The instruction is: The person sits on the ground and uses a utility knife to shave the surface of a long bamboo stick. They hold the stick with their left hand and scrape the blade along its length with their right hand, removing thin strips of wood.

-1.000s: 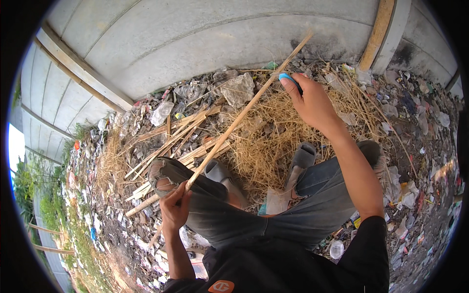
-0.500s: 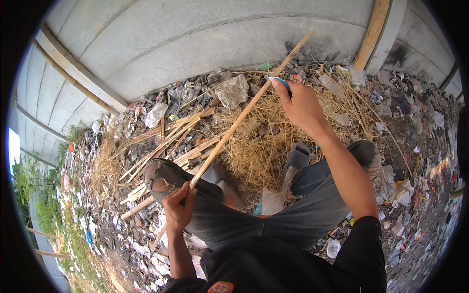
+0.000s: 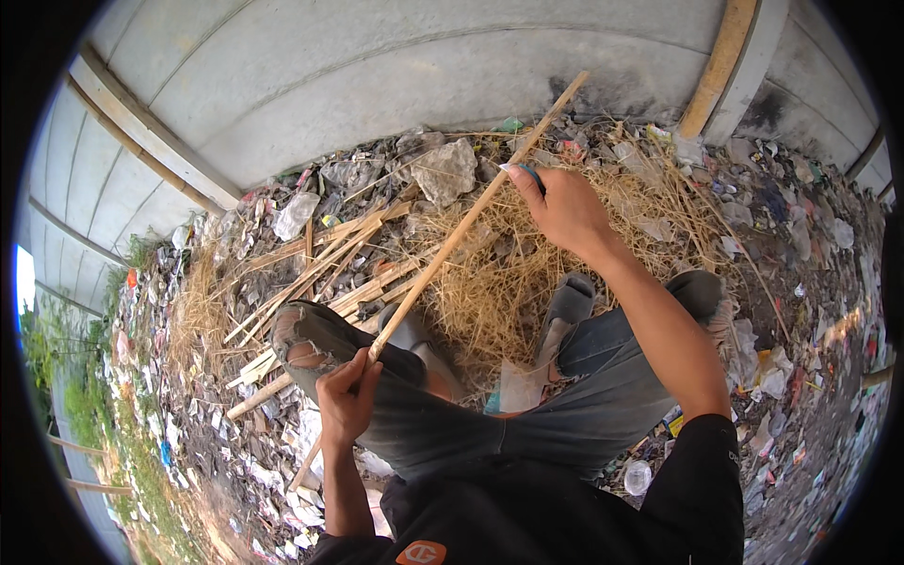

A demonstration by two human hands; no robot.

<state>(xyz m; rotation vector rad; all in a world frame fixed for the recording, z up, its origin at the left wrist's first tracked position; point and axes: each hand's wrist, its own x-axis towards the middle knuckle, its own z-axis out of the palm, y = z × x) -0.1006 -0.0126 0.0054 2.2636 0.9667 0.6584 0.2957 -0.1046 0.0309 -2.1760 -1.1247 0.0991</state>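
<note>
So the left hand (image 3: 347, 403) has its fingers wrapped tight around the near end of a long bamboo strip (image 3: 461, 237), right above the torn knee of the grey jeans (image 3: 452, 424). The strip slants up to the far right, where the right hand (image 3: 565, 209) pinches it along with a small blue-handled tool (image 3: 527, 172). Underneath there's dry straw (image 3: 490, 282), more loose strips (image 3: 320, 264) to the left, litter everywhere, concrete wall (image 3: 377, 75) behind.

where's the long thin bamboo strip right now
In the head view, the long thin bamboo strip runs diagonally across centre, gripped by the left hand low and the right hand higher, above the straw pile.
</note>
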